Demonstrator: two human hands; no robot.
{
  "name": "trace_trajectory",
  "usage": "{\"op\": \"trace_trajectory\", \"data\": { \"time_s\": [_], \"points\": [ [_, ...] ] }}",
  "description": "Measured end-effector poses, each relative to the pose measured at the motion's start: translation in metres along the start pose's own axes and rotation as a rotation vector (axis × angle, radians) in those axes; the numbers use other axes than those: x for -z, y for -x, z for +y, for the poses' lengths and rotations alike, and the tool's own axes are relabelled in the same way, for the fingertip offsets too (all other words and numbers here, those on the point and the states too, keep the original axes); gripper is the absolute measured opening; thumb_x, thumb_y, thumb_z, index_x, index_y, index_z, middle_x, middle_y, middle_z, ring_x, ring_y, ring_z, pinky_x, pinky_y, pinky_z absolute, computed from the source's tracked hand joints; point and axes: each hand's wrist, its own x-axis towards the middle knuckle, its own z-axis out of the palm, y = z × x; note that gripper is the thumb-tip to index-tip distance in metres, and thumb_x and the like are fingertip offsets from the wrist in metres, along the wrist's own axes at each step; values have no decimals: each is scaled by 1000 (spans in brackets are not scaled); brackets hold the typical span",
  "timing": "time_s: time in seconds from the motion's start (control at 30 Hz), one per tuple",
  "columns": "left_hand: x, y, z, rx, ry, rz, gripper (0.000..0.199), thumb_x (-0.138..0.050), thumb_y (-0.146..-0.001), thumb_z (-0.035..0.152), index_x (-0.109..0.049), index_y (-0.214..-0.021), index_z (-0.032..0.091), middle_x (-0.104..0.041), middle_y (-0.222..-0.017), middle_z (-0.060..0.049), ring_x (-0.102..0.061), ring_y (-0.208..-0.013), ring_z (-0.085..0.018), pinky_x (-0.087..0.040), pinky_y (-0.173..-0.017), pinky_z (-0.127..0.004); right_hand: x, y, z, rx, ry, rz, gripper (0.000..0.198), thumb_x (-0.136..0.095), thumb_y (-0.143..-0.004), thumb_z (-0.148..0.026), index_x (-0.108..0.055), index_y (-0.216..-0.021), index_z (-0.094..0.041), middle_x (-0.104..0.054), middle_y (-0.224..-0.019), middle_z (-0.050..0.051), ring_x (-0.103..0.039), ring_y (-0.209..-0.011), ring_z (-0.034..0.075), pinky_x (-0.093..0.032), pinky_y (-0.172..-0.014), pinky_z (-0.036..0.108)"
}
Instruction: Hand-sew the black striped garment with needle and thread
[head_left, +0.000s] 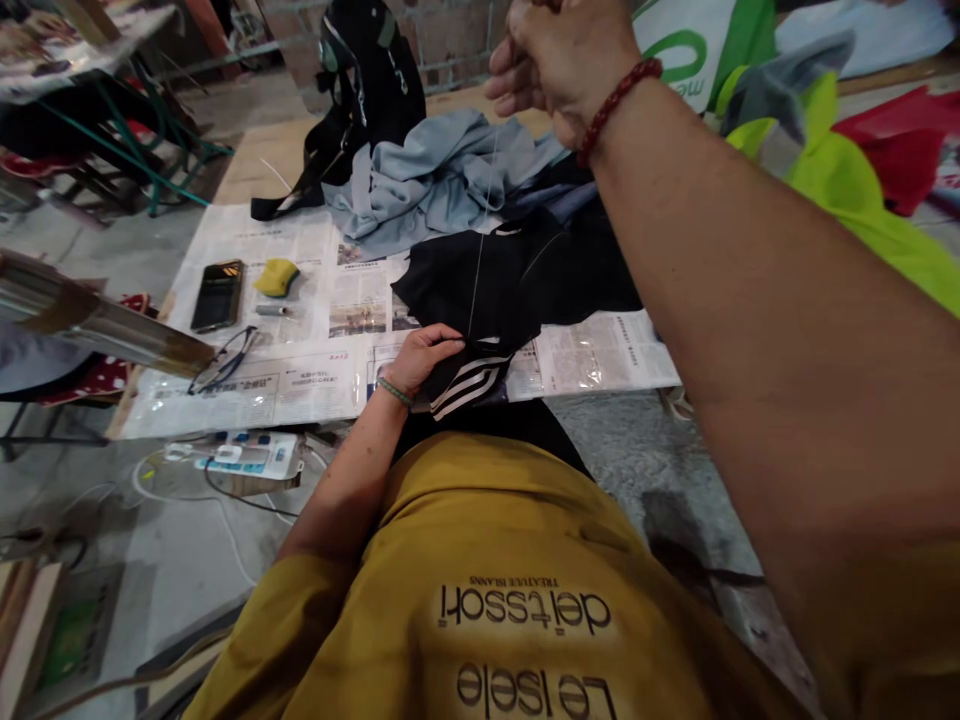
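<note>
My left hand pinches the edge of a black garment near the table's front edge. White stripes run across the garment part hanging by my fingers. A thin white thread rises taut from the cloth beside my left fingertips toward my right hand. That hand is lifted high over the far side of the table, fingers curled closed at the thread's upper end. Its fingertips are partly cut off by the top of the picture, and any needle there cannot be made out.
Newspaper under clear plastic covers the table. On it lie a phone, a yellow sponge-like piece, a small cylinder and glasses. Behind are grey-blue cloth and a black bag. A power strip sits below left.
</note>
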Motion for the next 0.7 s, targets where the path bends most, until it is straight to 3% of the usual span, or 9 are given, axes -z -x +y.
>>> {"op": "trace_trajectory", "data": {
  "time_s": [0.37,0.57,0.7],
  "points": [
    [0,1,0,0,-5,-4,24,-72,-58,30,-63,-75,15,-59,-62,4,-51,-55,-8,-39,-52,-20,7,-11,5,-17,-24,-7,16,-43,-85,-13,-50,-70,-11,-56,-55,-8,-63,-58,7,-55,-72,37],
    [-1,1,-1,16,42,-3,24,-74,-57,28,-63,-73,15,-59,-61,4,-51,-53,-7,-39,-52,-20,13,-34,24,-48,-72,-33,24,-46,-86,-19,-53,-64,-10,-54,-57,-4,-62,-59,7,-56,-67,25],
    [1,0,-2,8,26,-29,23,-73,-60,29,-63,-75,15,-60,-62,4,-52,-55,-8,-41,-54,-21,11,-30,21,-70,-46,-19,27,-41,-89,-18,-50,-65,-11,-51,-55,-5,-61,-57,5,-54,-62,19]
  ]
}}
